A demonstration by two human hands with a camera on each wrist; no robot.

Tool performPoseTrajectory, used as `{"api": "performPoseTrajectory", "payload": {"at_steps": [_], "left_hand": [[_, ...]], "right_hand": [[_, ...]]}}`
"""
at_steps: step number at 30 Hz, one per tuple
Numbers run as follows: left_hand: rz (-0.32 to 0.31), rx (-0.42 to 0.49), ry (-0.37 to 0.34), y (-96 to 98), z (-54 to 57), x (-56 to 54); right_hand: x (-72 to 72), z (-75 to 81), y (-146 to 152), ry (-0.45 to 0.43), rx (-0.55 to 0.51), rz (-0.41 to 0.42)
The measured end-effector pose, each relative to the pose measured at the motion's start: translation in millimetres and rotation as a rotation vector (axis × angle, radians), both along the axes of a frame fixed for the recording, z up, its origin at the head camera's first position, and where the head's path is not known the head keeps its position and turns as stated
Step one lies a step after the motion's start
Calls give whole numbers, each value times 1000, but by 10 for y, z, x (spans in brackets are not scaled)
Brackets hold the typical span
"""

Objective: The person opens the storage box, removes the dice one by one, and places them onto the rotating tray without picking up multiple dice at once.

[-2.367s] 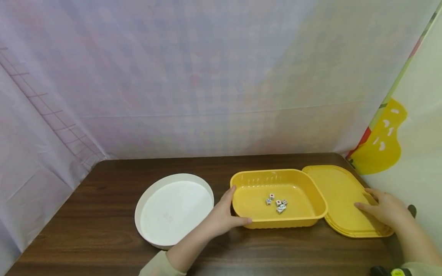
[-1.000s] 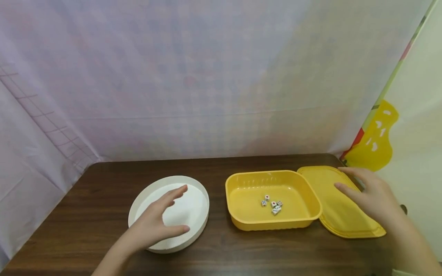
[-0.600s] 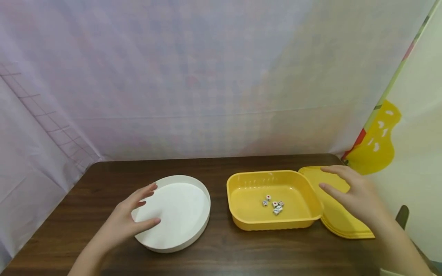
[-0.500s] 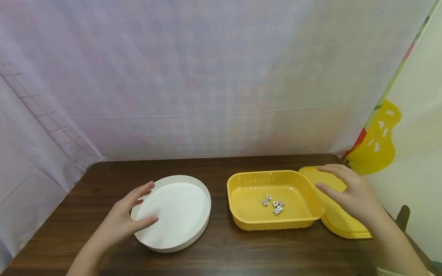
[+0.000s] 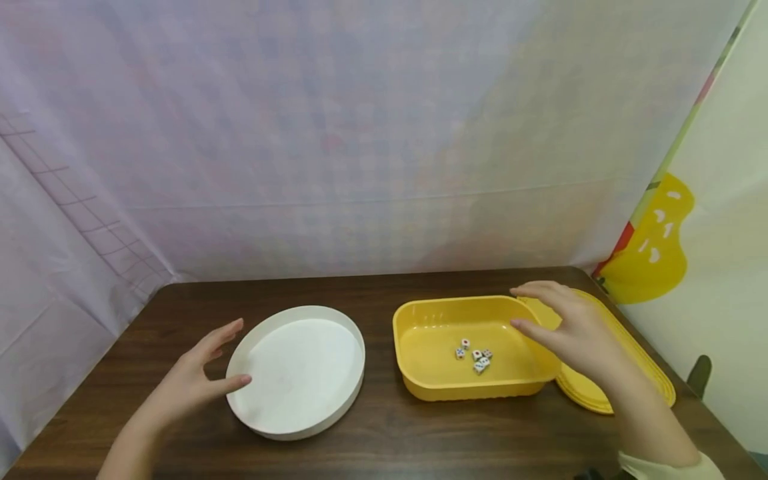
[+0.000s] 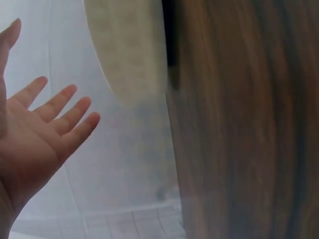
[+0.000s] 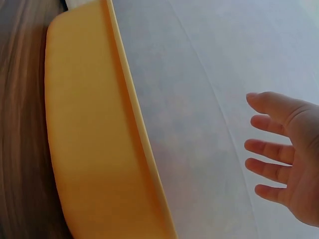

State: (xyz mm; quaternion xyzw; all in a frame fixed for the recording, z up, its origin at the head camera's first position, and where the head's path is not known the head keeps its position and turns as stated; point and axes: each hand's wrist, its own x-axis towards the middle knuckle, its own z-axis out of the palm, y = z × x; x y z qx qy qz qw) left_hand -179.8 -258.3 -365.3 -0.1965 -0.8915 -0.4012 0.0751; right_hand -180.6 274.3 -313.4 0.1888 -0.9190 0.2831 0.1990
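My left hand (image 5: 186, 383) hovers just left of a round white tray (image 5: 297, 377), thumb and fingers spread and nothing between them; the left wrist view shows the same spread fingers (image 6: 75, 119) apart from the tray's side (image 6: 129, 50). Over the right end of a yellow rectangular tub (image 5: 462, 393), my right hand (image 5: 570, 327) hangs with its fingers apart, holding nothing. Several white dice (image 5: 478, 360) lie grouped on the tub's floor. Behind the right hand and wrist, a yellow lid (image 5: 639, 357) lies flat, partly covered by them and by the tub's edge.
The dark wood table (image 5: 384, 440) carries these things, with a strip of bare wood between tray and tub. A pale checked curtain (image 5: 360, 167) hangs along the back edge. To the right hangs a light cloth with a yellow printed shape (image 5: 651, 253).
The left hand let go of the tub's left side and moved left past the white tray. The right hand left the lid and came leftward over the tub. Tub, dice and lid look unmoved.
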Motion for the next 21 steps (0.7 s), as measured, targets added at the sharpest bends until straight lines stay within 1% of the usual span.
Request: {"api": "performPoseTrajectory", "payload": {"at_steps": [4,7,15,21], "left_hand": [[43,-5,-124,-96,-17,-10],[54,15,-180,-152,-28,-16],[15,46,-247,-270,-71,-26],[-47,79,-263,-346,-129,-54]], "right_hand": [[-21,17,-103,-22,20,11],[-42,22,-172,-38,30,27],[-107,-38,-303,-34,59,53],[-146,-104,-346,4,103,60]]}}
